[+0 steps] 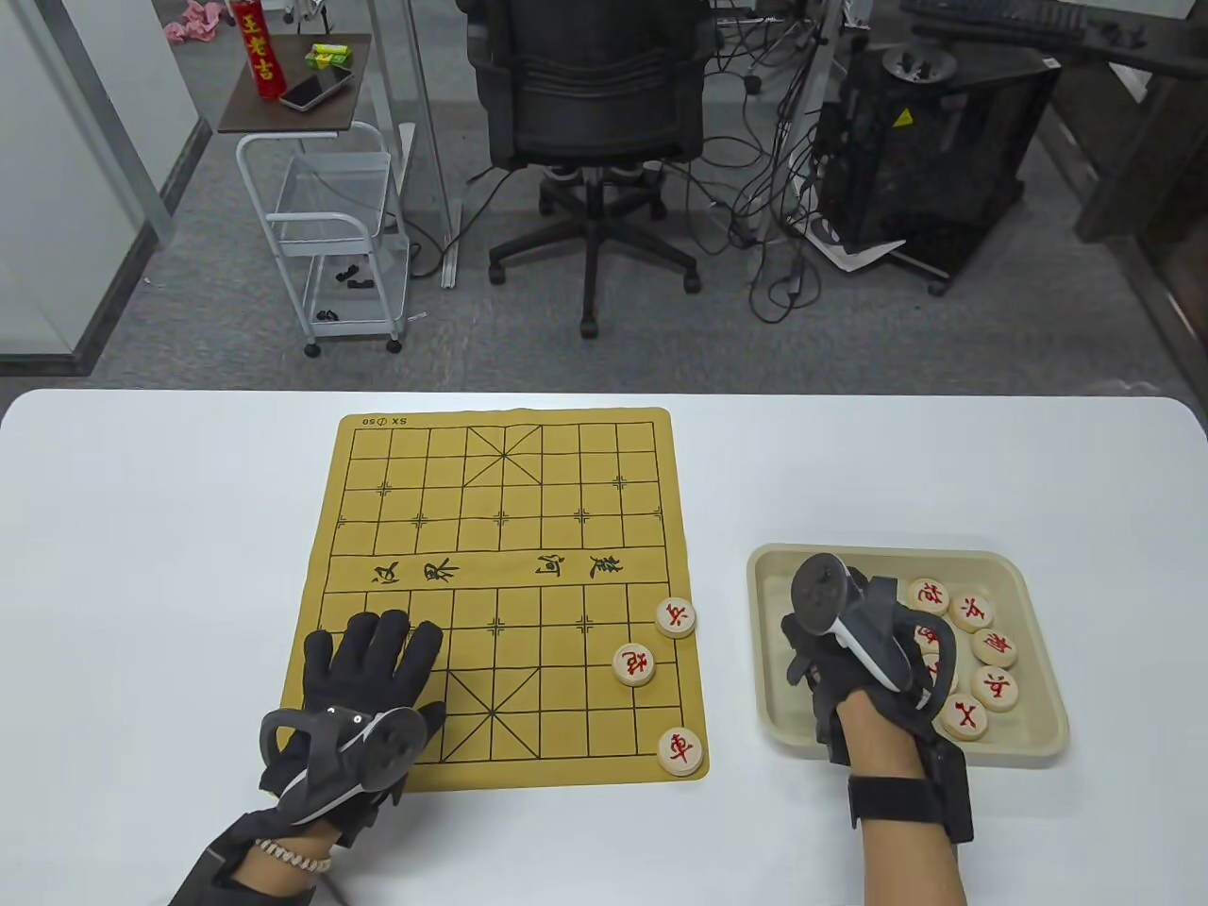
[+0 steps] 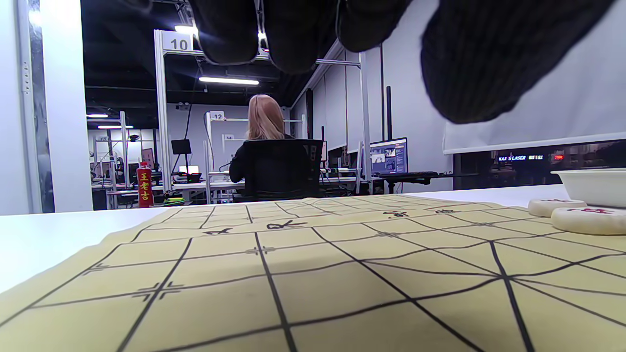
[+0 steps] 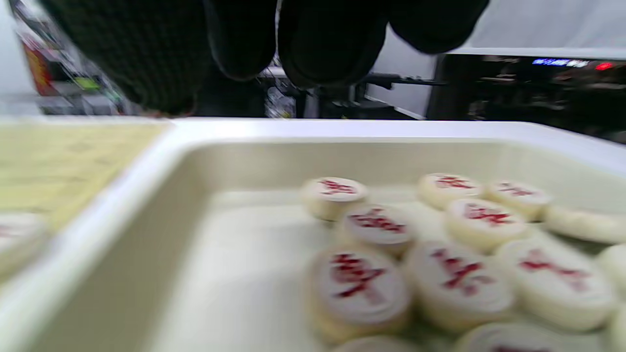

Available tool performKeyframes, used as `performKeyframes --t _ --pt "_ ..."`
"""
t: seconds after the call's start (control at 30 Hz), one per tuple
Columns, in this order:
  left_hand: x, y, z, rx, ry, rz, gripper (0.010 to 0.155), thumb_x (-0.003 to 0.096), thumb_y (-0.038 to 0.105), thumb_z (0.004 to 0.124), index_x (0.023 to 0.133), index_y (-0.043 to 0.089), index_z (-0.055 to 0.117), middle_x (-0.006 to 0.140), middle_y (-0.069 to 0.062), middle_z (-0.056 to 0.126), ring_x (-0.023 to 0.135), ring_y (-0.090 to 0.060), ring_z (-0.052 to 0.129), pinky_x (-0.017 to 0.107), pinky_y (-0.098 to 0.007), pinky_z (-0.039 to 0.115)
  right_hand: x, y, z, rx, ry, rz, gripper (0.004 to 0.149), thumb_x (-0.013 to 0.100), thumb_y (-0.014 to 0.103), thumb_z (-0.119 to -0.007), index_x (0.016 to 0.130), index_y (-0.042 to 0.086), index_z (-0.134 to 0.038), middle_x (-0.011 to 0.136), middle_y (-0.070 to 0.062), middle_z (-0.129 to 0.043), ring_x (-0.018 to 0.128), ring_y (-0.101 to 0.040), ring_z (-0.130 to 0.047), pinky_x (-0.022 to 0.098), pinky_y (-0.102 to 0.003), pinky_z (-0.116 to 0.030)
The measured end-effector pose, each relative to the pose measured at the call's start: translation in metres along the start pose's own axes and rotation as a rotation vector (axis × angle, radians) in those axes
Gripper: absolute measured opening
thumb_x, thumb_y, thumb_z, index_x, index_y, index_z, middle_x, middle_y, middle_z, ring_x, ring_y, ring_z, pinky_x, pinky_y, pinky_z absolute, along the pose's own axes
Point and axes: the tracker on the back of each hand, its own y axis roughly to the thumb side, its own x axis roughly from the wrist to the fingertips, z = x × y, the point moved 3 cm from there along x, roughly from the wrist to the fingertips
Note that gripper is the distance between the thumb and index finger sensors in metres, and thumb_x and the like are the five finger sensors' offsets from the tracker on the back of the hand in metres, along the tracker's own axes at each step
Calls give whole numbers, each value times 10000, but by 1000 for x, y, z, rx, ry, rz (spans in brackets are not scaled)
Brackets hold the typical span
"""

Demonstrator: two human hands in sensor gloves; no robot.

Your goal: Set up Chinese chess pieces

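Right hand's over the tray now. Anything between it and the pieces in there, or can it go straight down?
Nothing visible blocks it. The right hand hovers over the tray, and the right wrist view shows open space between the fingertips and the loose red-marked pieces below. The tray has no lid.

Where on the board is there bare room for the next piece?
Free: the board's far half and its near middle, between the left hand and the three pieces by the right edge. Crowded: the tray, under the right hand.
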Motion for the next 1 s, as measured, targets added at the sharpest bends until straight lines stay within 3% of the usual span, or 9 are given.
performKeyframes --t 0.27,0.5,0.63,0.8,0.87,1.0 --pt "2 -3 3 -5 -22 -9 842 395 574 816 1102 333 427 1209 -123 512 1117 -480 585 744 -745 418 50 -1 -40 -157 125 -110 591 405 448 -951 946 313 -759 1070 -58 -746 811 -213 -889 590 -450 -769" --pt "4 -4 8 -4 -46 -11 842 396 575 814 1103 332 426 1208 -121 515 1116 -480 586 745 -745 417 66 0 -60 -191 184 -120 586 394 480 -948 924 299 -774 1054 -68 -767 792 -208 -901 580 -448 -776" --pt "3 -7 8 -5 -53 -26 843 395 575 815 1103 331 427 1208 -122 518 1116 -480 589 744 -745 418 71 -1 -66 -203 161 -148 573 382 490 -951 892 308 -761 1033 -63 -787 752 -183 -921 562 -432 -791" --pt "3 -8 8 -8 -50 -32 844 395 575 815 1103 331 426 1207 -123 519 1115 -480 590 744 -745 420 70 -1 -64 -175 74 -137 485 375 459 -972 806 296 -822 934 -71 -887 574 -110 -967 476 -390 -840" --pt "3 -8 9 -8 -55 -30 843 395 576 814 1102 332 425 1206 -121 522 1113 -477 596 743 -743 425 69 0 -58 -191 31 -122 538 312 491 -1015 780 290 -842 891 -62 -925 504 -80 -976 433 -373 -861" --pt "3 -8 8 -14 -55 -27 844 396 576 813 1103 331 422 1206 -122 521 1113 -477 597 744 -742 425 55 6 -43 -169 -15 -76 575 293 526 -1021 785 290 -838 886 -52 -926 486 -73 -970 430 -370 -860"
